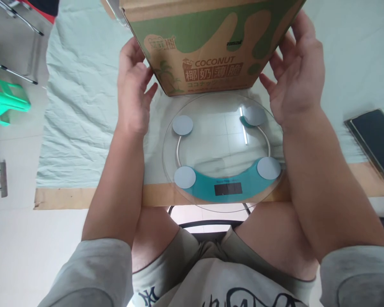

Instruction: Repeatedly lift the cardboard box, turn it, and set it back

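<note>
A brown and green cardboard box (pixel 211 55), printed with COCONUT, is between my two hands. My left hand (pixel 132 87) holds its left side, with some fingertips hidden behind the box edge. On the opposite side, my right hand (pixel 297 70) grips the box with its fingers against the right face. Just in front of the box lies a round glass bathroom scale (pixel 211 147) with round silver pads and a teal display panel. Its display looks dark. The scale's near rim juts past the table's front edge.
A pale green cloth (pixel 80 106) covers the table, whose wooden front edge (pixel 64 198) shows. A dark smartphone (pixel 376 143) lies at the right. On the floor at left stand a green plastic stool (pixel 8 100) and a metal-framed piece of furniture (pixel 14 40).
</note>
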The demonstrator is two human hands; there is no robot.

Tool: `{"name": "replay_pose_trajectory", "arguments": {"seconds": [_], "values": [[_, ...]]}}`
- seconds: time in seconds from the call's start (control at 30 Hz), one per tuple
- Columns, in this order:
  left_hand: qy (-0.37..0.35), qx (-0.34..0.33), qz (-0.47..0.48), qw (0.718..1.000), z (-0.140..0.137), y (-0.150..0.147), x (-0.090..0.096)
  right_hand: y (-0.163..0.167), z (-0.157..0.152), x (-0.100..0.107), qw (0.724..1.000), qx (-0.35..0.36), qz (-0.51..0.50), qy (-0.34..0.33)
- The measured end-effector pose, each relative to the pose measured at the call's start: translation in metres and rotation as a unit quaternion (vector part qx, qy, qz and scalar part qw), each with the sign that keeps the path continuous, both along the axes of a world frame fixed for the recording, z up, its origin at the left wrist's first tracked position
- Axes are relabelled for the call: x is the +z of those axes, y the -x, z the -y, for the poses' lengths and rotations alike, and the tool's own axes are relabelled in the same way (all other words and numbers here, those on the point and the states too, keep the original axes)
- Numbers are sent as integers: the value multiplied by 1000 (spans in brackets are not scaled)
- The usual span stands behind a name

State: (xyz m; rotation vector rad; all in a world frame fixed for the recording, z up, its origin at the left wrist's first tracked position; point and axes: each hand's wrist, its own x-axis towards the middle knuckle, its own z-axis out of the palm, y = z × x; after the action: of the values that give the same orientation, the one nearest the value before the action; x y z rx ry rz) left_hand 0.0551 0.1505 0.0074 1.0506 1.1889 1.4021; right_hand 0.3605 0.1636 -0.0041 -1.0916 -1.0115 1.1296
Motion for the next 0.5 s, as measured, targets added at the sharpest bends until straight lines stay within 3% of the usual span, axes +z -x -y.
{"name": "replay_pose_trajectory", "arguments": {"seconds": [0.1,0.2,0.5], "values": [[-26,72,24,997,6,6,6,1,1,10,984,-156,-48,74],[-35,128,34,991,12,11,7,-3,2,12,964,-246,-60,76],[35,197,21,980,22,17,-34,-24,15,-6,948,-297,-74,93]]}}
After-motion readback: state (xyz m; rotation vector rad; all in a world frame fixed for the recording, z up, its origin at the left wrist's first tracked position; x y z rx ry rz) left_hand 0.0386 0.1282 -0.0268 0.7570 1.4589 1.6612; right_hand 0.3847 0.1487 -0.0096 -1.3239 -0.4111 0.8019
